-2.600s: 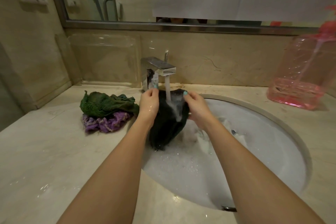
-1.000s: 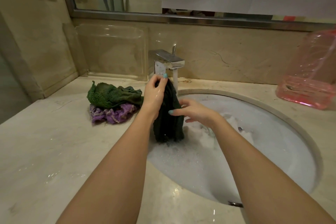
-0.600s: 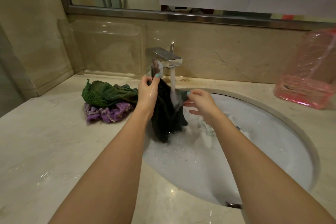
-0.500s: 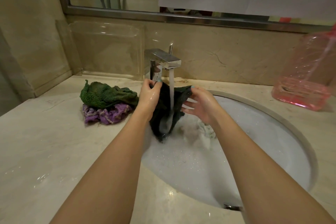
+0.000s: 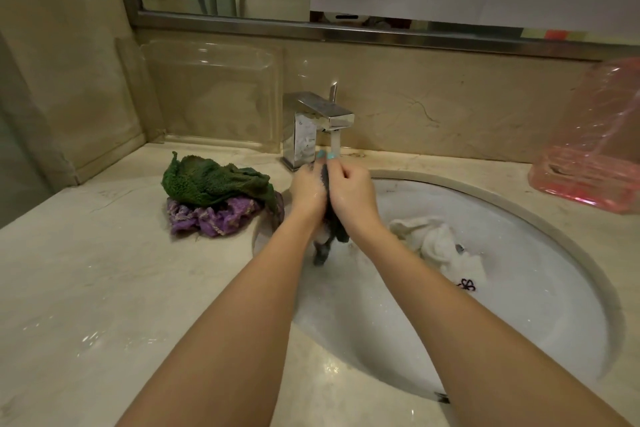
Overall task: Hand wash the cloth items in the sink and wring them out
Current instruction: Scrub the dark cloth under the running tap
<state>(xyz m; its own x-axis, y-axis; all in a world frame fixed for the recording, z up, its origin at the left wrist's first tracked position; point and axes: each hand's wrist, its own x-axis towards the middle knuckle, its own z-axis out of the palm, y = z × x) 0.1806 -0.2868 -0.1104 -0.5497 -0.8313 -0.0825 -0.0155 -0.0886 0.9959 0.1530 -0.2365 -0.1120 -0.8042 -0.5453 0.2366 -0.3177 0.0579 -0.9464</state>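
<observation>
Head camera looks down on your left hand (image 5: 307,191) and right hand (image 5: 352,192), pressed close together above the far left part of the sink (image 5: 540,218), just under the faucet (image 5: 320,116). Between them you clench the dark cloth (image 5: 333,230): the fingers (image 5: 338,170) of both hands curl round it, so only a thin dark strip shows between your palms, and a wet, limp tail hangs below your wrists towards the suds. It looks near black with a green cast, soaked and bunched into a narrow rope. Half a second ago you held this cloth spread open between two separated hands, with the water running through its middle; now your hands have closed on each other and the cloth is gathered tight, while the stream (image 5: 335,144) falls onto your fingertips. The white cloth (image 5: 434,241), hidden by your arm and foam before, now lies plainly in the basin to the right of your right wrist, crumpled, with a small dark flower mark near its lower edge. The basin is white, round and smooth, filmed with foamy water. The faucet is square-edged polished metal. On the pale, wet marble table (image 5: 97,288) to the left, a nubby green cloth (image 5: 211,180) lies on top of a purple cloth (image 5: 213,218), both wadded. A translucent pink bottle (image 5: 595,156) stands at the far right.
</observation>
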